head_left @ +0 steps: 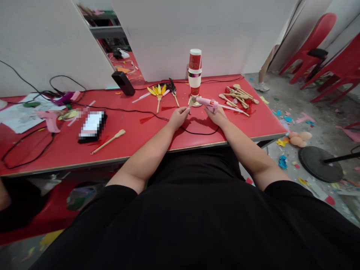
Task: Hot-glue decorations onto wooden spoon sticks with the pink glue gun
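My right hand (217, 115) is closed round the grip of a pink hot glue gun (206, 101), with a clear glue stick (231, 108) poking out of its back. Between the pinched fingers of my left hand (180, 117) is a small wooden handle (191, 101). The gun's nozzle is at the handle's broad end; whether they touch I cannot tell. Left of my hands lie a wooden handle with yellow feathers (158, 95) and one with dark feathers (173, 92). On the right is a pile of bare wooden handles (238, 96) with red tassels.
Stacked paper cups (195, 72) stand behind my hands. A black cable (197, 133) loops across the red table (135, 146). Leftward are a loose wooden handle (108, 142), a phone (92, 126), a second pink glue gun (51, 119) and a black box (123, 83).
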The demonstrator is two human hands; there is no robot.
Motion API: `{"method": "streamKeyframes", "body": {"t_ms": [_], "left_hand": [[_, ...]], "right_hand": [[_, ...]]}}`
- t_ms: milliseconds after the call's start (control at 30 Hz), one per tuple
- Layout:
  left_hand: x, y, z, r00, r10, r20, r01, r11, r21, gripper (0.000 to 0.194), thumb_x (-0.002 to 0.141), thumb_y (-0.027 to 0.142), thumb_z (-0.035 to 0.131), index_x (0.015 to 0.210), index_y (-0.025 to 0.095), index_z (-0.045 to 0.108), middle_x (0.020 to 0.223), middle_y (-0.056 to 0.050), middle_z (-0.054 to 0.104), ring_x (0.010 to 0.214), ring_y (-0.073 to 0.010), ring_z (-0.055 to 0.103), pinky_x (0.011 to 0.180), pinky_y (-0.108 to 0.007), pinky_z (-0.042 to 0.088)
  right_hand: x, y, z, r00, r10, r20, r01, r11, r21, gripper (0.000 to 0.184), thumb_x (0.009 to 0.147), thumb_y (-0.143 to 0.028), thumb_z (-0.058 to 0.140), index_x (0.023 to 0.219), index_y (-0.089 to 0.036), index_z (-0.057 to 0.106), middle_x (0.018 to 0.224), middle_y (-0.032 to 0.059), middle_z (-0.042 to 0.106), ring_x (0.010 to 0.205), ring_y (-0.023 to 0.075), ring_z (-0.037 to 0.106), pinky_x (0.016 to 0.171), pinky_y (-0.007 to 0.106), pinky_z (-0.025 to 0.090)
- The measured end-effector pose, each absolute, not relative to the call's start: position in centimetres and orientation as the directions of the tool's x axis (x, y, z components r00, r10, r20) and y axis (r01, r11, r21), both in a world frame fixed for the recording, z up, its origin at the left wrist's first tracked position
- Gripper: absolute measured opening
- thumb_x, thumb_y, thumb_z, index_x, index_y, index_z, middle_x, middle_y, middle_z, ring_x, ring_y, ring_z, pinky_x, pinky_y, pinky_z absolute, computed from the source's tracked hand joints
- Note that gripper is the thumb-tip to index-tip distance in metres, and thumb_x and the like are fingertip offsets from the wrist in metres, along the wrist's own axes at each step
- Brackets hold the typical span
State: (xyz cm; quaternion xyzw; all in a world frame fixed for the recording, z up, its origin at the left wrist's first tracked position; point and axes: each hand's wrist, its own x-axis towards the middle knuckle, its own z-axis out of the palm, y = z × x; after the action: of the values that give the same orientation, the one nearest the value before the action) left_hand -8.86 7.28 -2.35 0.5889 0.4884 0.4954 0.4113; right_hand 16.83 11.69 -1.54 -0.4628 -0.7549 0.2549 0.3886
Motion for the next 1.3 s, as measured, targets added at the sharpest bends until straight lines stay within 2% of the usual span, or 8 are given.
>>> {"method": "streamKeyframes", "body": {"t_ms": [200,367,500,667,833,1100,1300], "left_hand": [[-8.9,7.3,-2.4,0.031,0.982,0.189,0.174,-0.191,0.966,0.046,0.105,0.062,0.077,0.081,0.024,0.065,0.059,0.006,0.041,0.054,-0.0139,0.034,0.057,-0.029,0.026],[-8.9,7.4,-2.5,0.022,0.985,0.172,0.17,-0.174,0.97,0.044,0.106,0.057,0.077,0.081,0.023,0.067,0.058,0.005,0.042,0.054,-0.0138,0.035,0.057,-0.029,0.025],[-8.9,7.4,-2.5,0.025,0.985,0.169,0.16,-0.171,0.972,0.045,0.107,0.057,0.078,0.081,0.023,0.066,0.058,0.006,0.041,0.054,-0.0136,0.034,0.057,-0.029,0.025],[-8.9,7.3,-2.5,0.028,0.984,0.177,0.159,-0.179,0.971,0.047,0.106,0.06,0.08,0.081,0.022,0.066,0.057,0.006,0.041,0.053,-0.0127,0.033,0.058,-0.029,0.024],[-9.0,7.3,-2.6,0.038,0.984,0.174,0.156,-0.178,0.972,0.045,0.106,0.058,0.078,0.083,0.022,0.067,0.058,0.006,0.042,0.053,-0.0125,0.032,0.058,-0.029,0.024],[-8.9,7.3,-2.4,0.024,0.985,0.173,0.207,-0.174,0.963,0.043,0.106,0.057,0.076,0.083,0.021,0.067,0.06,0.006,0.043,0.057,-0.0132,0.035,0.059,-0.029,0.025],[-8.8,7.2,-2.1,0.047,0.993,0.108,0.094,-0.112,0.989,0.037,0.108,0.048,0.066,0.083,0.021,0.068,0.056,0.006,0.036,0.054,-0.0139,0.03,0.057,-0.03,0.024]], "right_hand": [[16.6,11.4,-1.2,-0.265,0.901,0.344,0.497,0.433,-0.752,0.04,0.1,-0.057,0.066,0.124,-0.026,0.063,0.109,0.0116,0.078,0.103,0.0364,0.075,0.112,0.062,0.067],[16.5,11.2,-0.8,-0.264,0.903,0.34,0.484,0.429,-0.763,0.042,0.098,-0.054,0.069,0.128,-0.025,0.061,0.121,0.0156,0.08,0.113,0.0375,0.076,0.118,0.06,0.063],[16.6,11.2,-0.9,-0.27,0.903,0.335,0.493,0.428,-0.757,0.046,0.099,-0.061,0.065,0.128,-0.026,0.062,0.12,0.015,0.08,0.114,0.0378,0.075,0.118,0.06,0.062],[16.7,11.5,-1.6,-0.297,0.874,0.385,0.437,0.483,-0.759,0.057,0.098,-0.066,0.061,0.135,-0.023,0.064,0.131,0.0193,0.08,0.12,0.0397,0.076,0.121,0.06,0.061],[17.0,12.0,-2.4,-0.274,0.898,0.343,0.493,0.438,-0.752,0.062,0.101,-0.07,0.062,0.14,-0.022,0.065,0.121,0.0153,0.079,0.11,0.0353,0.075,0.112,0.055,0.065],[17.2,12.6,-3.1,-0.26,0.905,0.336,0.506,0.424,-0.751,0.069,0.099,-0.071,0.064,0.145,-0.02,0.067,0.121,0.0152,0.078,0.107,0.037,0.077,0.11,0.06,0.066],[17.1,12.7,-3.4,-0.228,0.918,0.324,0.515,0.396,-0.76,0.07,0.097,-0.072,0.065,0.142,-0.02,0.07,0.131,0.0194,0.08,0.12,0.0414,0.077,0.117,0.065,0.064]]}}
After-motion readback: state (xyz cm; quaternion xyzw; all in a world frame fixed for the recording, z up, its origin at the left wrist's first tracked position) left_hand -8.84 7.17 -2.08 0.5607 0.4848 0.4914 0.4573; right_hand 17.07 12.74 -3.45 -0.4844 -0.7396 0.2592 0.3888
